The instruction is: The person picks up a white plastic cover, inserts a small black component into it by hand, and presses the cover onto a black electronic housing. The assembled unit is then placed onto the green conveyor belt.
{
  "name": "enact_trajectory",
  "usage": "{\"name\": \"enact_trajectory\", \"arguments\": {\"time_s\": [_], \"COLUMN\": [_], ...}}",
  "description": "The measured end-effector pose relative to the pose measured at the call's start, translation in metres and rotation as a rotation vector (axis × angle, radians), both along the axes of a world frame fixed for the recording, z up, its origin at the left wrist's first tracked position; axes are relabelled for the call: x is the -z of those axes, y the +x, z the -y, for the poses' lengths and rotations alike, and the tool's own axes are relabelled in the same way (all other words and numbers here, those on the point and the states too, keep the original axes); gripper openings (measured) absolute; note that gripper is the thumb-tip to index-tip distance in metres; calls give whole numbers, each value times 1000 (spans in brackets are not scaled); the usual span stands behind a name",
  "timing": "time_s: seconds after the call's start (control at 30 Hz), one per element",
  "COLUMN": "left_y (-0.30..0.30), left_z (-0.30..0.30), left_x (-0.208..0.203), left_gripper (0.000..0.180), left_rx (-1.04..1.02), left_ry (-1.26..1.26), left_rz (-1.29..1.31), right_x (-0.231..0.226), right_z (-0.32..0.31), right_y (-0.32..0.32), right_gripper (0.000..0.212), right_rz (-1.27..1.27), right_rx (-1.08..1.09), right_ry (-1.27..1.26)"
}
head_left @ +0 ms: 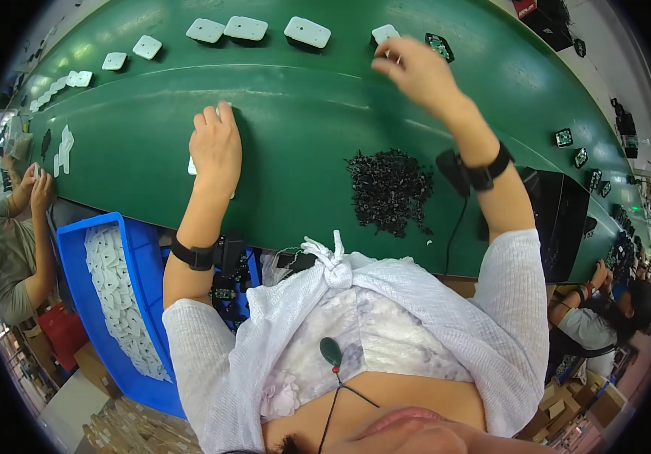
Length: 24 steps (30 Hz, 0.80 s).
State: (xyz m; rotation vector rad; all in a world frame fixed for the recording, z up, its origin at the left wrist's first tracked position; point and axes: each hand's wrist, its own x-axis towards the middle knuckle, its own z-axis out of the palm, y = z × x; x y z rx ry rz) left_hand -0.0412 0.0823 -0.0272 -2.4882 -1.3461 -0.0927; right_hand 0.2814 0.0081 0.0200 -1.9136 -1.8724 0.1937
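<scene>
My left hand (215, 147) is palm down on the green work table, its fingers closed over a white plastic part (191, 166). Most of that part is hidden under the hand, and only bits of white show at its edges. Farther away and to the right, my right hand (420, 74) is held out with bent, closed fingers. Just beyond its fingers lies a white plastic casing (384, 32). Whether the fingers touch it or hold something small, I cannot make out. A black casing with a green circuit board (439, 47) lies beside this hand.
Several white casings (308, 32) line the table's far side. A pile of small black parts (390, 191) lies between my arms, left of a black box (548, 219). At lower left stands a blue bin (155, 318) of white parts. Co-workers sit at both sides.
</scene>
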Motion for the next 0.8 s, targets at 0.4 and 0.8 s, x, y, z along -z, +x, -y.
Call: {"name": "enact_trajectory", "arguments": {"time_s": [0.4,0.8], "left_y": [-20,28], "left_z": [-21,54], "left_x": [-5,-26], "left_gripper": [30,19], "left_rx": [5,134], "left_ry": [0,-571], "left_rz": [182,1063], "right_x": [34,26], "right_z": [82,83], "right_y": [-69,-75], "right_gripper": [16,11], "right_rz": [-185,-410], "right_rx": [-268,-187], "right_ry": [-125,-62]}}
